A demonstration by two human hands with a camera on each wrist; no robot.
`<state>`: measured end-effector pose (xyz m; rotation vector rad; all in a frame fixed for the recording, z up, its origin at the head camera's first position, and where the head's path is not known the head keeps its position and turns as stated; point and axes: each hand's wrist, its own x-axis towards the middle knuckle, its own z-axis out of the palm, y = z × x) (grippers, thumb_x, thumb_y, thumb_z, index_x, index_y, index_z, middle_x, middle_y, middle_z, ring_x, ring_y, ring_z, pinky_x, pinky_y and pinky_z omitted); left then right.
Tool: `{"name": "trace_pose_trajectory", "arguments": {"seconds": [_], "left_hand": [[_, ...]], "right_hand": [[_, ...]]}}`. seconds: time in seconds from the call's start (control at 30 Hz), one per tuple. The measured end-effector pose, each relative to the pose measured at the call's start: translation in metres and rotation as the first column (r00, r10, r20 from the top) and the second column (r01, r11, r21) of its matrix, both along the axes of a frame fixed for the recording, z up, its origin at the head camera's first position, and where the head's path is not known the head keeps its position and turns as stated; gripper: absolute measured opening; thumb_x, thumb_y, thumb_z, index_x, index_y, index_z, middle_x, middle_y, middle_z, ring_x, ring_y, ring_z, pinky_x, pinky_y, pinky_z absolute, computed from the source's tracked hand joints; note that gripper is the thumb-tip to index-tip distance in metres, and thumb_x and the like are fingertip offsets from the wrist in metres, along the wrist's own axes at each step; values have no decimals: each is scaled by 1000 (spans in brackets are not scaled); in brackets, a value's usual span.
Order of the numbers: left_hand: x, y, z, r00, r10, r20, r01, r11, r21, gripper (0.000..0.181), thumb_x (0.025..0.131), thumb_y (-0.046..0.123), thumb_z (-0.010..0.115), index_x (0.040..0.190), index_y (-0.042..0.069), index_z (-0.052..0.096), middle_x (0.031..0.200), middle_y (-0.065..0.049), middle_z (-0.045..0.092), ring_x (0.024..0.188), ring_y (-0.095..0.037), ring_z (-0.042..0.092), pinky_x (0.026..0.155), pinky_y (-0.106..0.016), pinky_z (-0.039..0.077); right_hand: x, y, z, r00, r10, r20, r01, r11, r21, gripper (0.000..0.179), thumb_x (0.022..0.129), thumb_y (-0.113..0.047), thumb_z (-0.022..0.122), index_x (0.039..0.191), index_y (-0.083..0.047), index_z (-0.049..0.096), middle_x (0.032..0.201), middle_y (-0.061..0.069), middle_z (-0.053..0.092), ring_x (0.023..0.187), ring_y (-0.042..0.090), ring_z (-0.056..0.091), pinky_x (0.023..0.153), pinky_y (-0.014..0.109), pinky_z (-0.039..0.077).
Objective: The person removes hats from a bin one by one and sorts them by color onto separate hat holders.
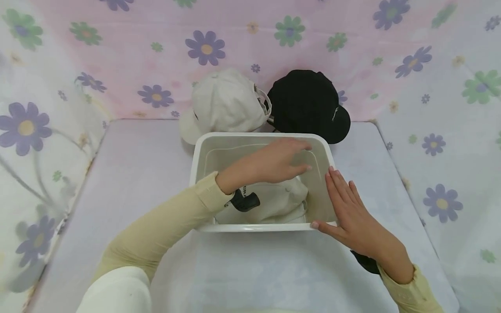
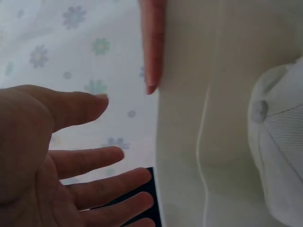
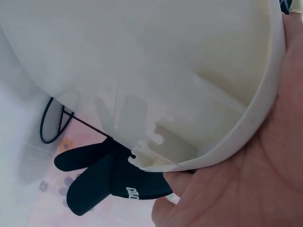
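My left hand [image 1: 275, 163] hovers over the white plastic bin [image 1: 258, 228], fingers stretched toward its right end and holding nothing. In the left wrist view its fingers [image 2: 99, 187] are spread apart near the bin's wall. My right hand [image 1: 354, 221] rests against the bin's front right corner, fingers straight along the right rim and thumb on the front rim. The right wrist view shows its palm [image 3: 236, 184] along the outside of the rim. Inside the bin lies an off-white baseball cap [image 1: 278, 202], partly hidden under the left forearm, with dark lettering beside the wrist.
Behind the bin stand a cream baseball cap [image 1: 231, 104] on the left and a black baseball cap [image 1: 305, 104] on the right, side by side. A black wire [image 3: 90, 124] shows by the black cap in the right wrist view. Flowered cloth [image 1: 250, 52] walls the white table [image 1: 137, 174].
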<state>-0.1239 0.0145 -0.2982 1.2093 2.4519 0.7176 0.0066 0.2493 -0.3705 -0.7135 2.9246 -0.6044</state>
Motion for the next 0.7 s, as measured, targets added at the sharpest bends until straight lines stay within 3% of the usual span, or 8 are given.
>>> {"name": "trace_pose_trajectory", "arguments": {"seconds": [0.27, 0.5, 0.7], "left_hand": [[-8, 15, -22, 996, -72, 48, 79, 980, -183, 51, 103, 27, 60, 144, -1, 50, 142, -15, 59, 129, -25, 56, 113, -36, 42], [-8, 23, -46, 994, -75, 75, 93, 956, -278, 52, 102, 28, 62, 143, -2, 51, 137, -14, 61, 124, -25, 57, 108, -37, 44], [-7, 26, -64, 992, -110, 61, 125, 922, -366, 43, 103, 32, 61, 133, 2, 60, 117, -9, 68, 105, -21, 61, 95, -35, 49]], "right_hand": [[-2, 0, -2, 1000, -8, 19, 8, 1000, 0, 108, 95, -48, 69, 163, -4, -2, 171, 13, -6, 158, 30, -8, 126, 48, -11], [-1, 0, -1, 1000, -11, 21, 11, 1000, -24, 108, 94, -47, 70, 163, -4, -2, 171, 13, -5, 158, 31, -8, 126, 47, -11], [-2, 1, -1, 1000, 0, 16, 1, 1000, -27, 110, 93, -46, 72, 163, -5, -2, 171, 13, -6, 158, 29, -9, 126, 45, -12]]}}
